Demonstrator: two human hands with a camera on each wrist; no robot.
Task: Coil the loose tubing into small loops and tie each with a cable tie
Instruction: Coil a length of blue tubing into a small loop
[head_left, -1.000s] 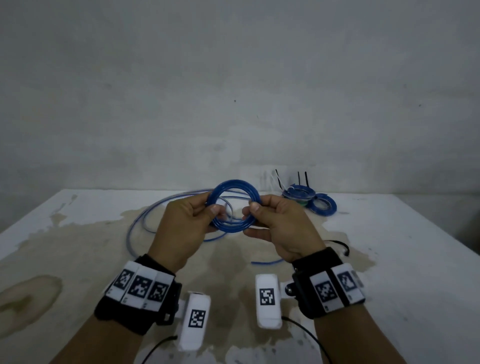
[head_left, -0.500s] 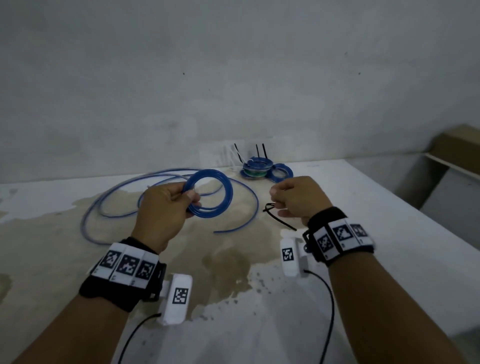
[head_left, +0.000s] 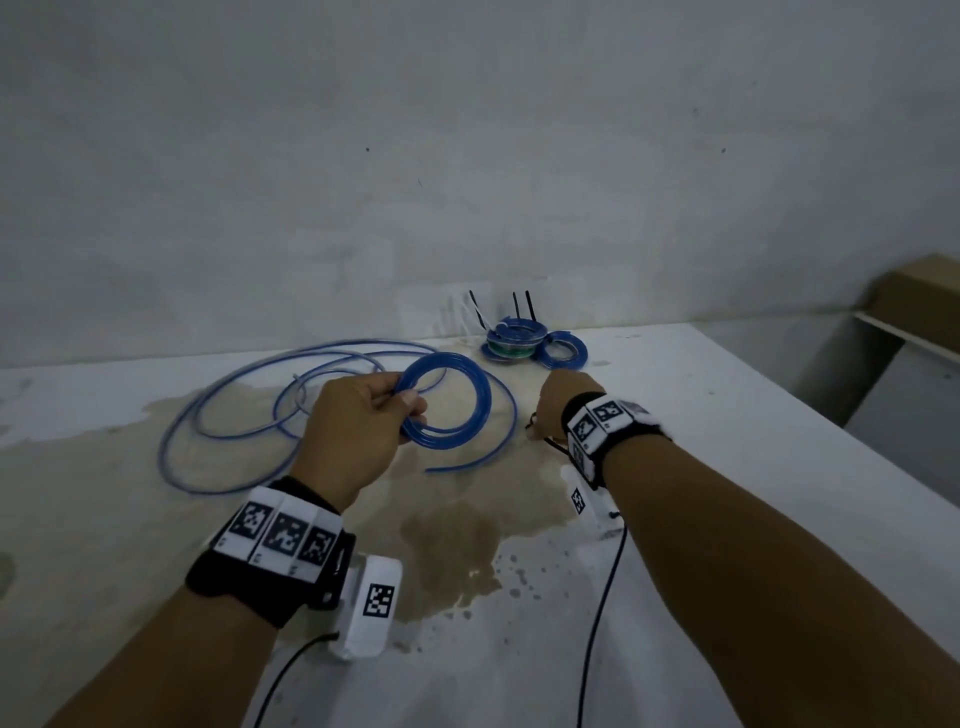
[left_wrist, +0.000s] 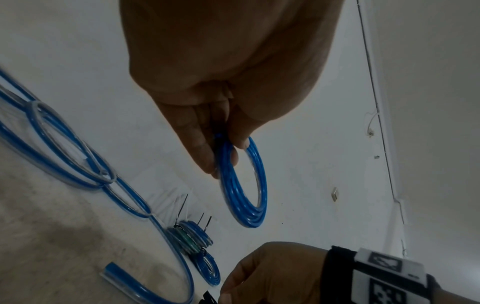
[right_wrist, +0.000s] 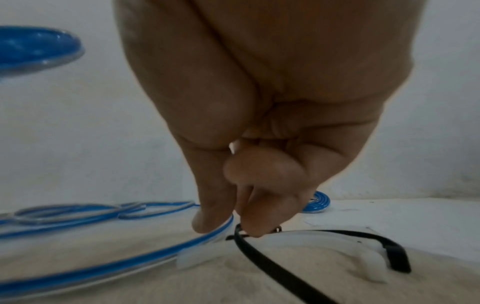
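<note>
My left hand (head_left: 410, 415) pinches a small coil of blue tubing (head_left: 447, 402) at its left side and holds it upright above the table; the left wrist view shows my fingers (left_wrist: 205, 156) round the coil (left_wrist: 249, 197). To the right my right hand (head_left: 540, 421) is low at the table. There its thumb and fingertips (right_wrist: 257, 226) pinch a black cable tie (right_wrist: 272, 265), close to the cut end of loose blue tubing (right_wrist: 197, 240). More loose tubing (head_left: 234, 395) sprawls in wide loops on the left.
Tied coils (head_left: 514, 338) with upright black tie tails sit by the back wall, one more coil (head_left: 563, 351) beside them. A white cable tie (right_wrist: 311, 236) lies under the black one. The stained white table (head_left: 727, 467) ends at the right, with a cardboard box (head_left: 924, 296) beyond.
My right hand let go of the coil and moved right and down to the black cable tie. The left hand now holds the coil alone. My view swung to the right.
</note>
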